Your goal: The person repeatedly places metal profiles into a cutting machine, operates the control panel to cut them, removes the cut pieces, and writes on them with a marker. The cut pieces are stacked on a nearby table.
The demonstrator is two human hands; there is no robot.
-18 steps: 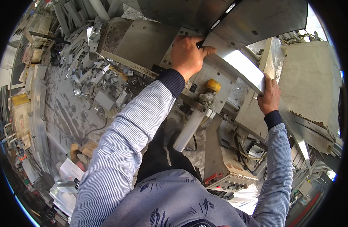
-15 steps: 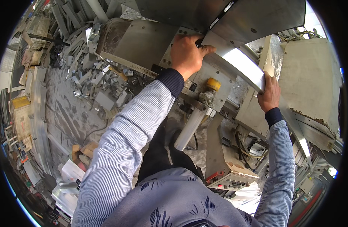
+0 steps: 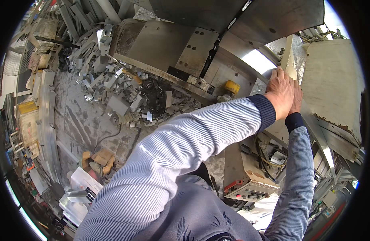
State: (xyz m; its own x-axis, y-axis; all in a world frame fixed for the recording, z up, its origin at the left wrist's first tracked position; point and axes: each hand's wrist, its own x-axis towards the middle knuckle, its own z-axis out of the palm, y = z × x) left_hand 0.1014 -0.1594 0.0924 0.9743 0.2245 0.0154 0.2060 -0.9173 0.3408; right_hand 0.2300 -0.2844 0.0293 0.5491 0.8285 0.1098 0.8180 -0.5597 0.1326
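Note:
A long silver metal bar, bright with reflected light, lies on the saw-like machine's metal bed. My left hand reaches across to the right and closes over the bar's near right end. Pressed close beside it, my right hand is at the same end; most of its fingers are hidden behind the left hand. Dark metal guard plates rise just beyond the bar. A yellow knob sits on the bed left of my hands.
Many metal offcuts litter the floor at left, with long profiles farther left. A pale cabinet stands to the right. A control box with a red handle and buttons is below my hands. Cardboard scraps lie lower left.
My left hand has left the bar's far part by the guard plates and moved right, beside my right hand. The right hand stays at the bar's end. My body has shifted slightly.

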